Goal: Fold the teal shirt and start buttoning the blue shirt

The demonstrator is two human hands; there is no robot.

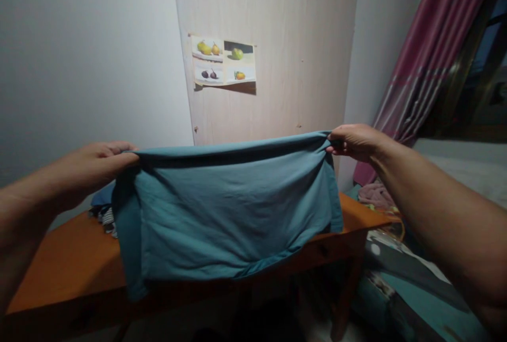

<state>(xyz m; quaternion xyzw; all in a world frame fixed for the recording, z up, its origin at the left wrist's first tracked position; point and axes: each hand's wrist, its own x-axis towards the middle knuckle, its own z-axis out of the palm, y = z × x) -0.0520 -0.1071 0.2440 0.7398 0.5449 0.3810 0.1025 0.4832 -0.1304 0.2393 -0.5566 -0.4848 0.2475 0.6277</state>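
A teal piece of cloth (233, 210), which looks like a garment, hangs stretched between my two hands. My left hand (106, 159) is closed on its upper left corner. At the upper right corner, my right hand (352, 140) pinches the fabric, a little higher than the left. The top edge is pulled nearly straight, and a dark fold runs beneath it. Creases fan out from both grips, while the lower edge droops in front of the table. Whether the cloth is a shirt or something else I cannot tell.
Behind the cloth stands an orange wooden table (67, 257), with dark and striped clothes (105, 215) at its back left. Fruit pictures (224, 64) are fixed to the pale panel. On the right are a pink curtain (415, 62), a pink cloth (376, 195) and a bed-like surface (420, 294).
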